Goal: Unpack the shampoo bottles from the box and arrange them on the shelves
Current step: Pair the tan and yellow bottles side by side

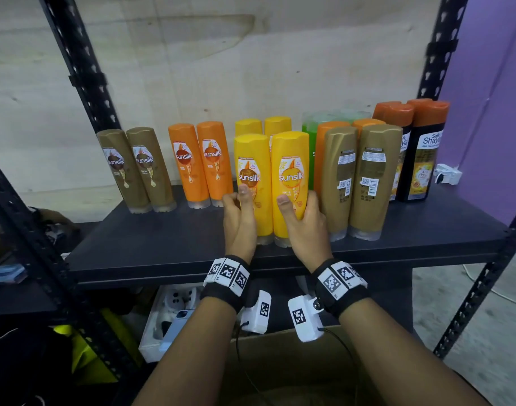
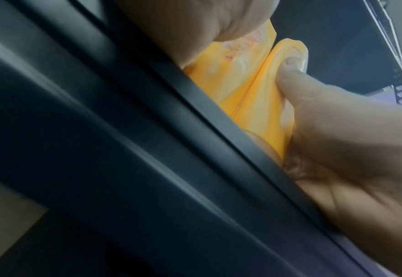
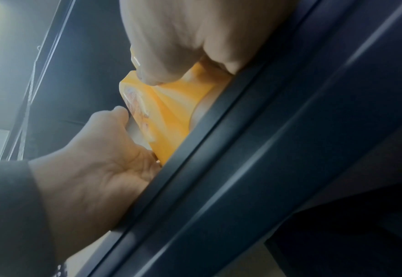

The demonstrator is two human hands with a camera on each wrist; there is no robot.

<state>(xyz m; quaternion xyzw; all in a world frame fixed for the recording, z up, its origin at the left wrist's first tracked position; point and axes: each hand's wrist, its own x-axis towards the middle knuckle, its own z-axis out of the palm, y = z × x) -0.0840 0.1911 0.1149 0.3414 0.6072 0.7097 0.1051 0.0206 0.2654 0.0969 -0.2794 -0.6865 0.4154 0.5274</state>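
Note:
Two yellow Sunsilk bottles stand cap-down, side by side, near the front edge of the dark shelf (image 1: 163, 244). My left hand (image 1: 239, 213) grips the left yellow bottle (image 1: 252, 171) low down, with the thumb on its front. My right hand (image 1: 303, 219) is wrapped round the right yellow bottle (image 1: 290, 165) the same way. In the left wrist view my left hand (image 2: 207, 24) rests on a yellow bottle (image 2: 230, 78) just above the shelf rim. The right wrist view shows my right hand (image 3: 183, 41) on a yellow bottle (image 3: 171, 105).
Along the shelf stand a brown pair (image 1: 136, 168), an orange pair (image 1: 201, 162), two more yellow bottles (image 1: 262, 126), green bottles (image 1: 309, 124), two gold bottles turned backwards (image 1: 356, 177) and black orange-capped bottles (image 1: 420, 148). A cardboard box (image 1: 280, 370) sits below my wrists.

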